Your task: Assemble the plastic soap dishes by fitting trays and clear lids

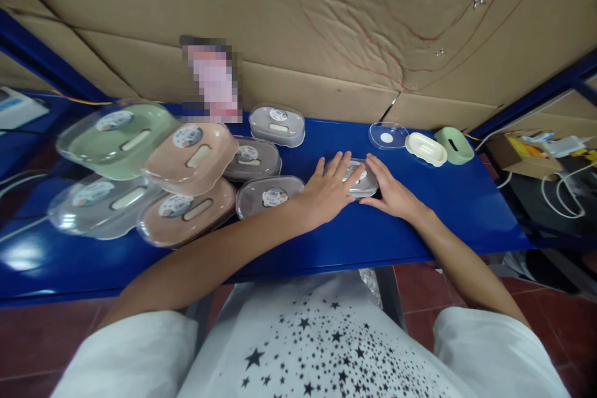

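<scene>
A grey oval soap box (366, 185) with a clear lid and a round label sits on the blue table, between my two hands. My left hand (329, 193) lies over its left part, fingers spread and pressing on the lid, partly hiding the label. Around the right end curves my right hand (394, 193), with fingers at the far edge and thumb at the near edge. Left of my hands, another grey soap box (268, 193) is partly covered by my left forearm. Two more grey ones, a box at the back (277, 125) and a box below it (254, 158), stand close by.
At left are stacked green (135, 137) and pink boxes (191, 158), with another pink (186, 214) and a grey box (105, 205) underneath. Toward the right lie a clear lid (389, 137), a cream tray (425, 149) and a green base (454, 145). Cardboard (289, 25) walls the back.
</scene>
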`<state>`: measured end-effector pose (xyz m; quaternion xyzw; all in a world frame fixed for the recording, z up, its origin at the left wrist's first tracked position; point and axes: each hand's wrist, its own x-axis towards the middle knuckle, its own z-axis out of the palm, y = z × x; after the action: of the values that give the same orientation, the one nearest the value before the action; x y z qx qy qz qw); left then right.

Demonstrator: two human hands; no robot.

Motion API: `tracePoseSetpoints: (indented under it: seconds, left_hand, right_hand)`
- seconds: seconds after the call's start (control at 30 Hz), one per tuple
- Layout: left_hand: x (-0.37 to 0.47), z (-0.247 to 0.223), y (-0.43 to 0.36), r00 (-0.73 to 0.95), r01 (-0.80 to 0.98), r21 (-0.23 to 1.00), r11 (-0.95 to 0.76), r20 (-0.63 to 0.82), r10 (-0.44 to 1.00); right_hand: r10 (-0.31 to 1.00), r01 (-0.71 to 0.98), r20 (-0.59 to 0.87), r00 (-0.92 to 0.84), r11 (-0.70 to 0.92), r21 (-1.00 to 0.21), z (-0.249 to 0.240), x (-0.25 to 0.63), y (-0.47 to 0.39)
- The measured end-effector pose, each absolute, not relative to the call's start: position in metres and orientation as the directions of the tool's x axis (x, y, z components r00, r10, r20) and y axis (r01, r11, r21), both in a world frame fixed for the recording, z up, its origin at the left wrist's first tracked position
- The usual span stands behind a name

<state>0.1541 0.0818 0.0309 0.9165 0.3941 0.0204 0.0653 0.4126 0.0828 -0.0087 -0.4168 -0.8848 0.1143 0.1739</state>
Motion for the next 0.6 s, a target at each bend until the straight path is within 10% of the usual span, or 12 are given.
tracePoseSetpoints:
  seconds: [0.6]
  left_hand:
    - [0.157, 0.042, 0.057, 0.688, 0.707, 0.081, -0.703, 0.151, 0.710]
  right_hand:
    - [0.816, 0.747, 0.281, -0.505, 0.576, -0.331, -0.013, 0.412, 0.094]
